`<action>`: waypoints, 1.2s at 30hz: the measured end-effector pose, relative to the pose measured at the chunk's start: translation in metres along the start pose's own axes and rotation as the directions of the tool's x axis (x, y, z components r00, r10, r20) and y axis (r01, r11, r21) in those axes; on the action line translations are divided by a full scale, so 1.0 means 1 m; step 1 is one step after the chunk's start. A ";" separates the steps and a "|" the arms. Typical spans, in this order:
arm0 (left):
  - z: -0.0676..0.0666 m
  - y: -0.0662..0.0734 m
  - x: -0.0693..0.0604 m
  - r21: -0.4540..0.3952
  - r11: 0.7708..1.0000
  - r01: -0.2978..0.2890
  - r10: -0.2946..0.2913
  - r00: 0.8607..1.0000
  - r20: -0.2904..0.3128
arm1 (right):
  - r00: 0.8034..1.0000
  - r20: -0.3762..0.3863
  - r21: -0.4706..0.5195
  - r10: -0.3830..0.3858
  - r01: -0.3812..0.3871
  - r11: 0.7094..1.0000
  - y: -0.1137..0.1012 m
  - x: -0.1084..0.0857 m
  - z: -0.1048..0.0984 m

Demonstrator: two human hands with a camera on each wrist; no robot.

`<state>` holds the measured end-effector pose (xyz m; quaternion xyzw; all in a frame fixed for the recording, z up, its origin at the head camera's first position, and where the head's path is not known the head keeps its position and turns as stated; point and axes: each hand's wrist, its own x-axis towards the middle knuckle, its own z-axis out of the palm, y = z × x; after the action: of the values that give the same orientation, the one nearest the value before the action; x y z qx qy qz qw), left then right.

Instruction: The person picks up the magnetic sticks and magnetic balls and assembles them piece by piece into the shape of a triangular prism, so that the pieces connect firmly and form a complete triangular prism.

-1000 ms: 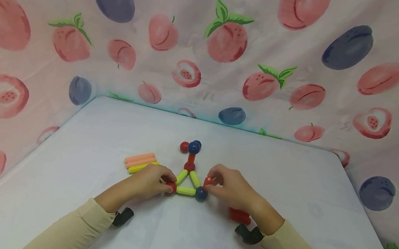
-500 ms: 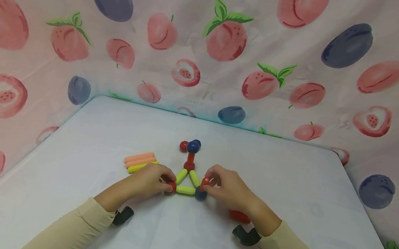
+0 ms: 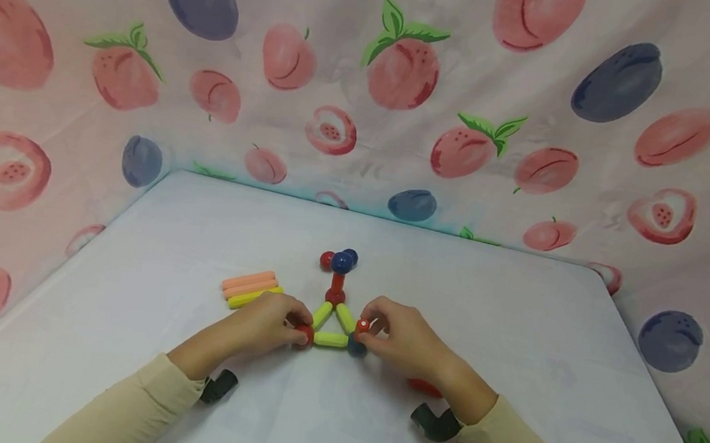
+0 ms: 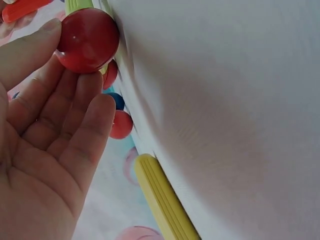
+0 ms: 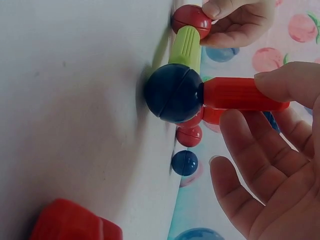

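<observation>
Yellow-green magnetic rods (image 3: pixel 331 339) and balls form a flat triangle on the table. At its near left corner my left hand (image 3: pixel 273 323) holds a red ball (image 4: pixel 89 40) between thumb and fingers. Over the near right corner, my right hand (image 3: pixel 404 336) pinches an upright red magnetic rod (image 5: pixel 235 94), whose lower end meets the blue ball (image 5: pixel 172 92). The far corner is a red ball (image 3: pixel 335 297) bearing another upright red rod (image 3: pixel 338 282), topped by a blue ball (image 3: pixel 342 262).
A loose red ball (image 3: pixel 327 260) and a loose blue ball (image 3: pixel 351 256) lie behind the triangle. To the left are peach rods (image 3: pixel 249 284) and a yellow rod (image 3: pixel 245 301). Red rods (image 5: pixel 67 222) lie by my right wrist, partly hidden in the head view. A fruit-print cloth (image 3: pixel 362 150) hangs behind the table.
My right hand has moved slightly left, bringing the red rod from the blue ball's right side to its top. My left hand stays on the red ball.
</observation>
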<state>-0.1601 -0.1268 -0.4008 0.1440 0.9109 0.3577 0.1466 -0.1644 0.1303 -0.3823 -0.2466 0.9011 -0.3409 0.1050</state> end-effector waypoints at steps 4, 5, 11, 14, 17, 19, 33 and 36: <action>0.002 0.001 -0.003 0.019 1.000 -0.015 0.015 1.000 0.000 | 1.000 -0.013 -0.006 -0.004 0.004 1.000 0.000 0.000 0.000; 0.003 0.002 -0.004 0.024 0.999 -0.021 0.021 1.000 -0.002 | 1.000 -0.017 -0.007 -0.004 0.004 1.000 0.000 0.000 0.000; 0.007 0.006 -0.012 0.034 0.998 -0.060 0.059 0.998 0.015 | 0.999 -0.030 0.007 -0.011 0.011 1.000 0.002 0.001 0.000; 0.001 0.008 -0.015 0.031 0.998 -0.060 0.061 0.998 -0.017 | 0.999 -0.029 0.016 -0.017 0.017 1.000 0.004 0.002 0.000; -0.011 0.013 -0.014 0.028 0.996 -0.089 0.092 0.986 -0.137 | 0.999 -0.030 0.022 -0.010 0.010 1.000 0.006 0.003 0.001; -0.021 0.018 -0.010 0.030 0.992 -0.126 0.130 0.965 -0.229 | 1.000 -0.030 0.028 -0.001 0.002 1.000 0.007 0.003 0.002; -0.037 0.027 0.029 -0.009 0.968 -0.251 0.243 0.947 -0.209 | 0.999 -0.040 0.033 0.012 -0.010 0.999 0.008 0.002 0.000; -0.035 0.024 0.028 -0.013 0.968 -0.251 0.241 0.941 -0.235 | 0.999 -0.044 0.028 0.003 -0.002 1.000 0.007 0.005 -0.001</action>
<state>-0.1949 -0.1205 -0.3640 0.2109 0.8888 0.4069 -0.0036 -0.1713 0.1331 -0.3862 -0.2363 0.8986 -0.3587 0.0892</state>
